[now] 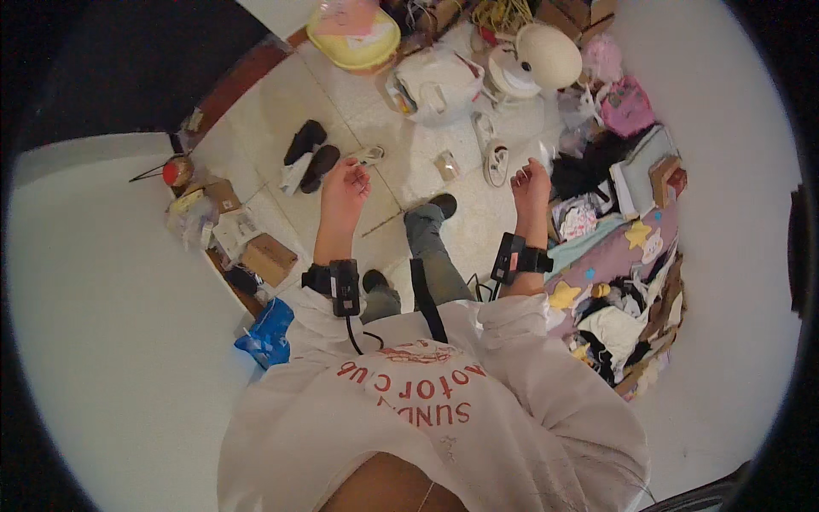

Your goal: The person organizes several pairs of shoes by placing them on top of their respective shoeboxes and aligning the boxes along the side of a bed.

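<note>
My left hand [349, 181] is raised over the tiled floor, its fingers loosely curled and slightly apart. No object shows in it. In the picture it overlaps the edge of a pair of dark shoes [313, 157] and a light shoe [370, 155] on the floor. Across from it, my right hand [531, 181] is held up with half-curled fingers, and I see nothing in its grasp. Beside that hand, a white sneaker [496, 164] lies on the tiles. A black strapped device [345, 288] sits on my left forearm, and a similar black device [510, 258] on my right.
Ahead stand a yellow basin [352, 48], a white bag [438, 83] and a cream round-lidded object [549, 56]. A small clear packet [448, 165] lies on the floor. Clothes and a star-patterned fabric [601, 269] pile up at right; cardboard boxes [269, 258] and a blue bag [267, 334] are at left.
</note>
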A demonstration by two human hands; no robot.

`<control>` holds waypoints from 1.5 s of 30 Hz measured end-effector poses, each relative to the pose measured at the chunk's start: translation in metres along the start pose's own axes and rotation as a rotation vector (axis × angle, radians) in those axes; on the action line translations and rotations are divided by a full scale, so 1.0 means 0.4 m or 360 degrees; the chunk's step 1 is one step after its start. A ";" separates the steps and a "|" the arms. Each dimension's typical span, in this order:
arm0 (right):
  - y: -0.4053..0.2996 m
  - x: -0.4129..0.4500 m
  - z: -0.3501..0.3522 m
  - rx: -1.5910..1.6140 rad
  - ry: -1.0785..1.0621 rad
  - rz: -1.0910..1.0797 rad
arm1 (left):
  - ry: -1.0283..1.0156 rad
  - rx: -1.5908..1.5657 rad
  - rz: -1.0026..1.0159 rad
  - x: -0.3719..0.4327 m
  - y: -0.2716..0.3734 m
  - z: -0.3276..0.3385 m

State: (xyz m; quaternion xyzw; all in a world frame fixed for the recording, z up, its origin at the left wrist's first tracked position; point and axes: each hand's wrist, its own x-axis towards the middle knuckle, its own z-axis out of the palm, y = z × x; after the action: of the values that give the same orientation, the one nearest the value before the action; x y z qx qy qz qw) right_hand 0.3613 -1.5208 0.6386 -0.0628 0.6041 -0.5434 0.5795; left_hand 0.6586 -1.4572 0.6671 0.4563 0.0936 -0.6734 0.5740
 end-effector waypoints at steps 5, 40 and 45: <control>-0.026 0.310 -0.062 0.0022 0.0052 0.0144 | -0.0100 0.0074 -0.0038 0.264 -0.059 0.148; 0.783 1.347 -0.620 -0.3345 -0.0487 -0.0132 | -0.0426 0.3582 -0.0750 1.418 -0.466 -0.654; 0.743 1.255 -0.423 -0.1613 0.0026 0.0774 | -0.0115 0.3130 -0.0639 1.376 -0.449 -0.847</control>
State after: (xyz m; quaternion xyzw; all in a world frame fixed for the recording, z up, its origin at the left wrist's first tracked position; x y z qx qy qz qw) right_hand 0.2350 -1.6570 0.0600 -0.1880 0.7912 -0.0364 0.5807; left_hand 0.7178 -1.5572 0.0065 0.6830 -0.4466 -0.5494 -0.1796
